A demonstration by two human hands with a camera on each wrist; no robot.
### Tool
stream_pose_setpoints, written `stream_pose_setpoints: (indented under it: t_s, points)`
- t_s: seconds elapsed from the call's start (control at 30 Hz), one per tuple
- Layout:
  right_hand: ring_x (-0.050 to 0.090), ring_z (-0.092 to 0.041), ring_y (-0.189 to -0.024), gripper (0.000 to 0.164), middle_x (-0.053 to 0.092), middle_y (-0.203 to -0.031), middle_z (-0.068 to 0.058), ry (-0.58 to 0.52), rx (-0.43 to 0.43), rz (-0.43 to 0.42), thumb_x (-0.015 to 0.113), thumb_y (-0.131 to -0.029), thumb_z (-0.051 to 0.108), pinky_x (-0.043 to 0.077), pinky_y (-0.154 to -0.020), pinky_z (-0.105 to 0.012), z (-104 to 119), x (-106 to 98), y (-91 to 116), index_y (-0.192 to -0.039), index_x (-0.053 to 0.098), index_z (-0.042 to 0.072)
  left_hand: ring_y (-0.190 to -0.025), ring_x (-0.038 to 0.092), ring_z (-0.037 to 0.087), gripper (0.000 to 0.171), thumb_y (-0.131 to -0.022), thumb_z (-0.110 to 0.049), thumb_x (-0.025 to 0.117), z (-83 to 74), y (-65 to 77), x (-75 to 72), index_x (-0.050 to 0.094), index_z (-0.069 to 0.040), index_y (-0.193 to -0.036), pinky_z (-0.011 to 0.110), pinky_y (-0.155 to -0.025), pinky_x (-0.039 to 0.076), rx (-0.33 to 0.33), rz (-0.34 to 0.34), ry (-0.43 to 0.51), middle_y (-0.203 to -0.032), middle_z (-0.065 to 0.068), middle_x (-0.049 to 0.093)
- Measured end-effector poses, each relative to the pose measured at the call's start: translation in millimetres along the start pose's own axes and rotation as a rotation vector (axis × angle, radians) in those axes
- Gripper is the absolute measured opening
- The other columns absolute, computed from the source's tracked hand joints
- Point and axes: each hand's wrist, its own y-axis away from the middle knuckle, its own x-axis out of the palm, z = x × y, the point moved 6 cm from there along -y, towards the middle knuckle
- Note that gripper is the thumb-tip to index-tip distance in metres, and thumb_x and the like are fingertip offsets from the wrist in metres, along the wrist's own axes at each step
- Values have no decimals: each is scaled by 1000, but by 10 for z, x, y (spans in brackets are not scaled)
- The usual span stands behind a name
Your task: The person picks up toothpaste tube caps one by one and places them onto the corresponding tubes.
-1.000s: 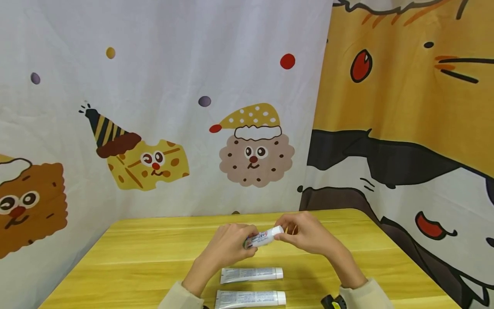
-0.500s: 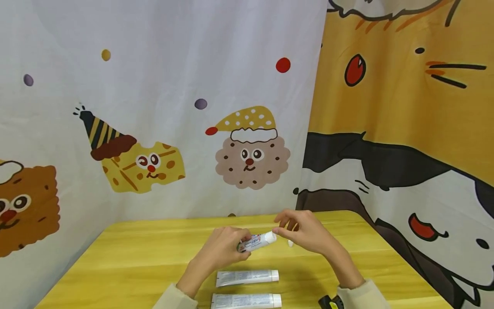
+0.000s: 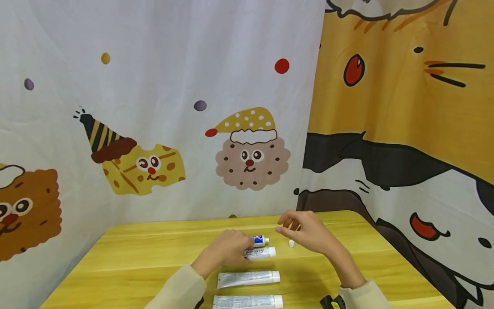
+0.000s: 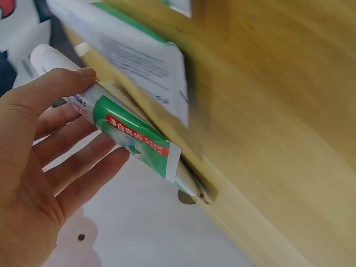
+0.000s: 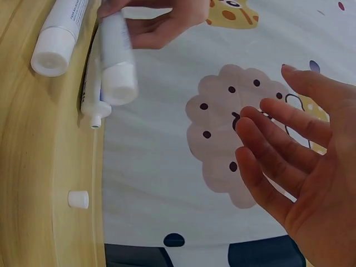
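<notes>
My left hand (image 3: 227, 248) holds a white toothpaste tube (image 4: 136, 133) between thumb and fingers, low over the table. The tube has a green and red label near its flat end, and its white cap (image 5: 119, 83) is on. Just beyond it lies a blue and white toothpaste tube (image 3: 259, 240) with a bare nozzle, partly hidden by the left hand. My right hand (image 3: 305, 231) hovers to the right with fingers loosely bent and nothing in them. Near its fingertips, a small loose white cap (image 3: 291, 243) stands on the table.
Two more capped toothpaste tubes, a middle tube (image 3: 248, 279) and a near tube (image 3: 248, 301), lie side by side toward the front of the wooden table (image 3: 154, 253). A printed curtain (image 3: 154, 86) hangs behind the table's back edge.
My left hand has lowered the held tube toward the table, and the blue tube has come into sight. My right fingers, at the tube's cap a second ago, are now apart from it.
</notes>
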Motion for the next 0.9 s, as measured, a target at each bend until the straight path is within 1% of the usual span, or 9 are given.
stream_pose_setpoints:
  t_s: [0.07,0.17,0.23,0.33,0.43,0.6,0.77,0.83,0.9]
  points:
    - [62,-1,-68,17,71,-85,10,5,7,7,70,-97,38,53,-59,-24,-9,7,-2,-99,73,22,-56,28,6,39,-78,-33,84,-11,-25,50,48,-24,-68,23,-52,26,6,20,-49,-59,-14,36]
    - [62,-1,-69,16,71,-85,10,7,8,19,69,-98,38,53,-60,-24,-11,10,-2,-99,73,22,-56,30,6,37,-77,-33,84,-30,-40,118,49,-25,-67,23,-52,28,5,50,-91,-59,-14,39]
    - [62,-2,-70,16,71,-85,9,6,9,23,69,-99,37,52,-60,-24,-12,5,-1,-99,73,22,-55,31,5,37,-77,-31,83,-39,-42,156,48,-25,-66,22,-52,29,-5,75,-86,-58,-14,39]
    - [62,-2,-70,14,72,-85,9,3,11,27,69,-99,35,52,-61,-24,-14,-6,1,-98,73,22,-54,30,5,39,-79,-28,82,-55,-43,178,46,-24,-64,22,-51,28,-19,91,-67,-57,-13,37]
    - [62,-2,-70,13,73,-86,6,2,14,33,69,-99,34,52,-61,-24,-20,-10,1,-98,73,22,-54,31,6,37,-81,-29,83,-70,-50,175,49,-23,-66,22,-52,30,-23,89,-71,-59,-12,39]
    - [62,-3,-70,11,73,-86,5,0,16,36,69,-99,32,52,-61,-24,-16,-7,-2,-99,73,22,-57,35,7,31,-84,-34,82,-64,-67,203,56,-24,-72,23,-54,35,-35,98,-108,-62,-12,47]
    - [61,-2,-70,10,73,-86,4,9,7,33,69,-99,32,52,-61,-24,-15,0,-5,-98,73,23,-56,34,7,32,-85,-37,81,-71,-68,218,56,-23,-72,24,-53,35,-42,107,-136,-62,-10,47]
    - [61,-2,-70,10,73,-87,2,14,9,34,69,-99,32,52,-61,-24,-19,7,-2,-98,73,23,-55,34,7,33,-86,-43,81,-76,-57,216,57,-23,-73,23,-52,35,-39,110,-134,-62,-11,47]
    - [61,-2,-70,11,73,-86,2,22,13,34,69,-99,32,52,-61,-23,-25,14,2,-98,73,23,-55,34,6,34,-87,-49,79,-71,-40,197,60,-23,-75,22,-52,34,-38,95,-113,-62,-11,47]
